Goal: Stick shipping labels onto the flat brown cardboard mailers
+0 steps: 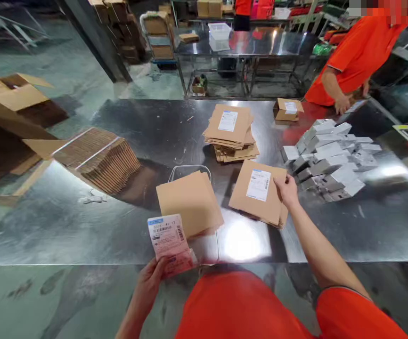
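Note:
My left hand (147, 285) pinches the lower left edge of a sheet of printed shipping labels (168, 239), held at the table's near edge. Right beyond the labels, flat brown cardboard pieces (190, 202) lie over a clear plastic bin (191, 170). My right hand (287, 190) is at the right edge of a small stack of flat cardboard boxes (239, 193), the top one bearing a white label (258, 184). Its thumb lies on top of the cardboard, and the other fingers are partly hidden at the edge.
A taller stack of labelled flat boxes (227, 125) stands farther back. White small boxes (327, 157) are heaped at the right. Strapped cardboard (98, 157) lies at the left. A co-worker's hand (341, 103) is beyond a small open carton (287, 109).

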Action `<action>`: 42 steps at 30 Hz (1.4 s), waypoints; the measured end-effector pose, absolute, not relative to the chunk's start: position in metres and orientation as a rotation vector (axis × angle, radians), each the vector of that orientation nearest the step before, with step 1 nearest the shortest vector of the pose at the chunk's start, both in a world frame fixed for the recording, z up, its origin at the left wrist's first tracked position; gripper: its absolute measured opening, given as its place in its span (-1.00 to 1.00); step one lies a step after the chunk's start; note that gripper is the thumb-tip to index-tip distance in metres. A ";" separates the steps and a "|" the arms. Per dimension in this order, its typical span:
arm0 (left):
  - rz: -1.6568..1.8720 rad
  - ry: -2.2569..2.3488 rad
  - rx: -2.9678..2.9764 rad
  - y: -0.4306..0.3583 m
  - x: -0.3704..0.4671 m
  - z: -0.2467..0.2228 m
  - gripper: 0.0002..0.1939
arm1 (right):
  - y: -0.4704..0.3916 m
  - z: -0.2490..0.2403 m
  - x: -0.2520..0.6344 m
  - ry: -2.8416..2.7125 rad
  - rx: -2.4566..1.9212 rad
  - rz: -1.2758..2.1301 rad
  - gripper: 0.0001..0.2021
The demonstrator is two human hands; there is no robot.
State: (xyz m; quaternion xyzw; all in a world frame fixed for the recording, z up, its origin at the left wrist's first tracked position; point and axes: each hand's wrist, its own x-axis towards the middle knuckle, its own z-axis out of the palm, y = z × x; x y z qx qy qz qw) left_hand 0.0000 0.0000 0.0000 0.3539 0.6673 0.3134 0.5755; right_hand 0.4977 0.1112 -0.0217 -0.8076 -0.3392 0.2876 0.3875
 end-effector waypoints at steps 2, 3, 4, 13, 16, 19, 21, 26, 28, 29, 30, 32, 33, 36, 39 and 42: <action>0.691 1.540 0.864 -0.004 0.015 0.006 -0.35 | 0.107 -0.010 0.499 -0.934 -2.139 0.570 -0.07; 0.677 1.522 0.882 -0.006 0.023 0.009 -0.36 | 0.106 -0.004 0.492 -1.009 -2.119 0.565 -0.03; 0.668 1.501 0.898 -0.008 0.033 0.011 -0.37 | 0.105 0.004 0.477 -1.112 -2.055 0.612 -0.02; 0.704 1.258 0.922 -0.029 0.067 0.035 -0.31 | 0.095 0.062 0.285 -1.829 -1.080 1.608 -0.71; 0.915 1.272 0.862 -0.028 0.064 0.055 -0.11 | 0.085 0.055 0.272 -1.808 -1.122 1.629 -0.65; 1.090 1.367 0.760 -0.012 0.076 0.060 -0.39 | 0.070 0.054 0.268 -1.938 -1.105 1.551 -0.65; 1.143 1.448 0.720 -0.001 0.091 0.051 -0.63 | 0.065 0.057 0.268 -2.058 -1.118 1.382 -0.69; 1.184 1.625 0.684 0.008 0.115 0.009 -0.53 | 0.110 0.044 0.273 -2.254 -1.098 0.950 -0.74; 1.141 1.604 0.650 0.005 0.117 -0.007 -0.59 | 0.149 0.033 0.269 -2.271 -1.155 0.801 -0.79; 1.114 1.587 0.630 0.003 0.117 -0.014 -0.62 | 0.168 0.027 0.265 -2.297 -1.190 0.738 -0.81; 1.086 1.576 0.610 0.001 0.116 -0.022 -0.64 | 0.185 0.022 0.260 -2.350 -1.215 0.688 -0.78; 1.029 1.579 0.590 -0.005 0.113 -0.035 -0.63 | 0.208 0.014 0.250 -2.501 -1.231 0.601 -0.63; 0.996 1.593 0.596 -0.010 0.112 -0.041 -0.61 | 0.214 0.012 0.246 -2.573 -1.237 0.551 -0.56; 0.861 1.623 0.644 -0.032 0.102 -0.052 -0.61 | 0.211 0.010 0.238 -2.671 -1.347 0.343 -0.43; 0.803 1.624 0.743 -0.053 0.086 -0.048 -0.69 | 0.199 0.010 0.234 -2.642 -1.371 0.177 -0.37; 0.885 1.619 1.224 -0.050 0.068 -0.038 -0.77 | 0.194 0.004 0.225 -2.701 -1.129 0.231 -0.55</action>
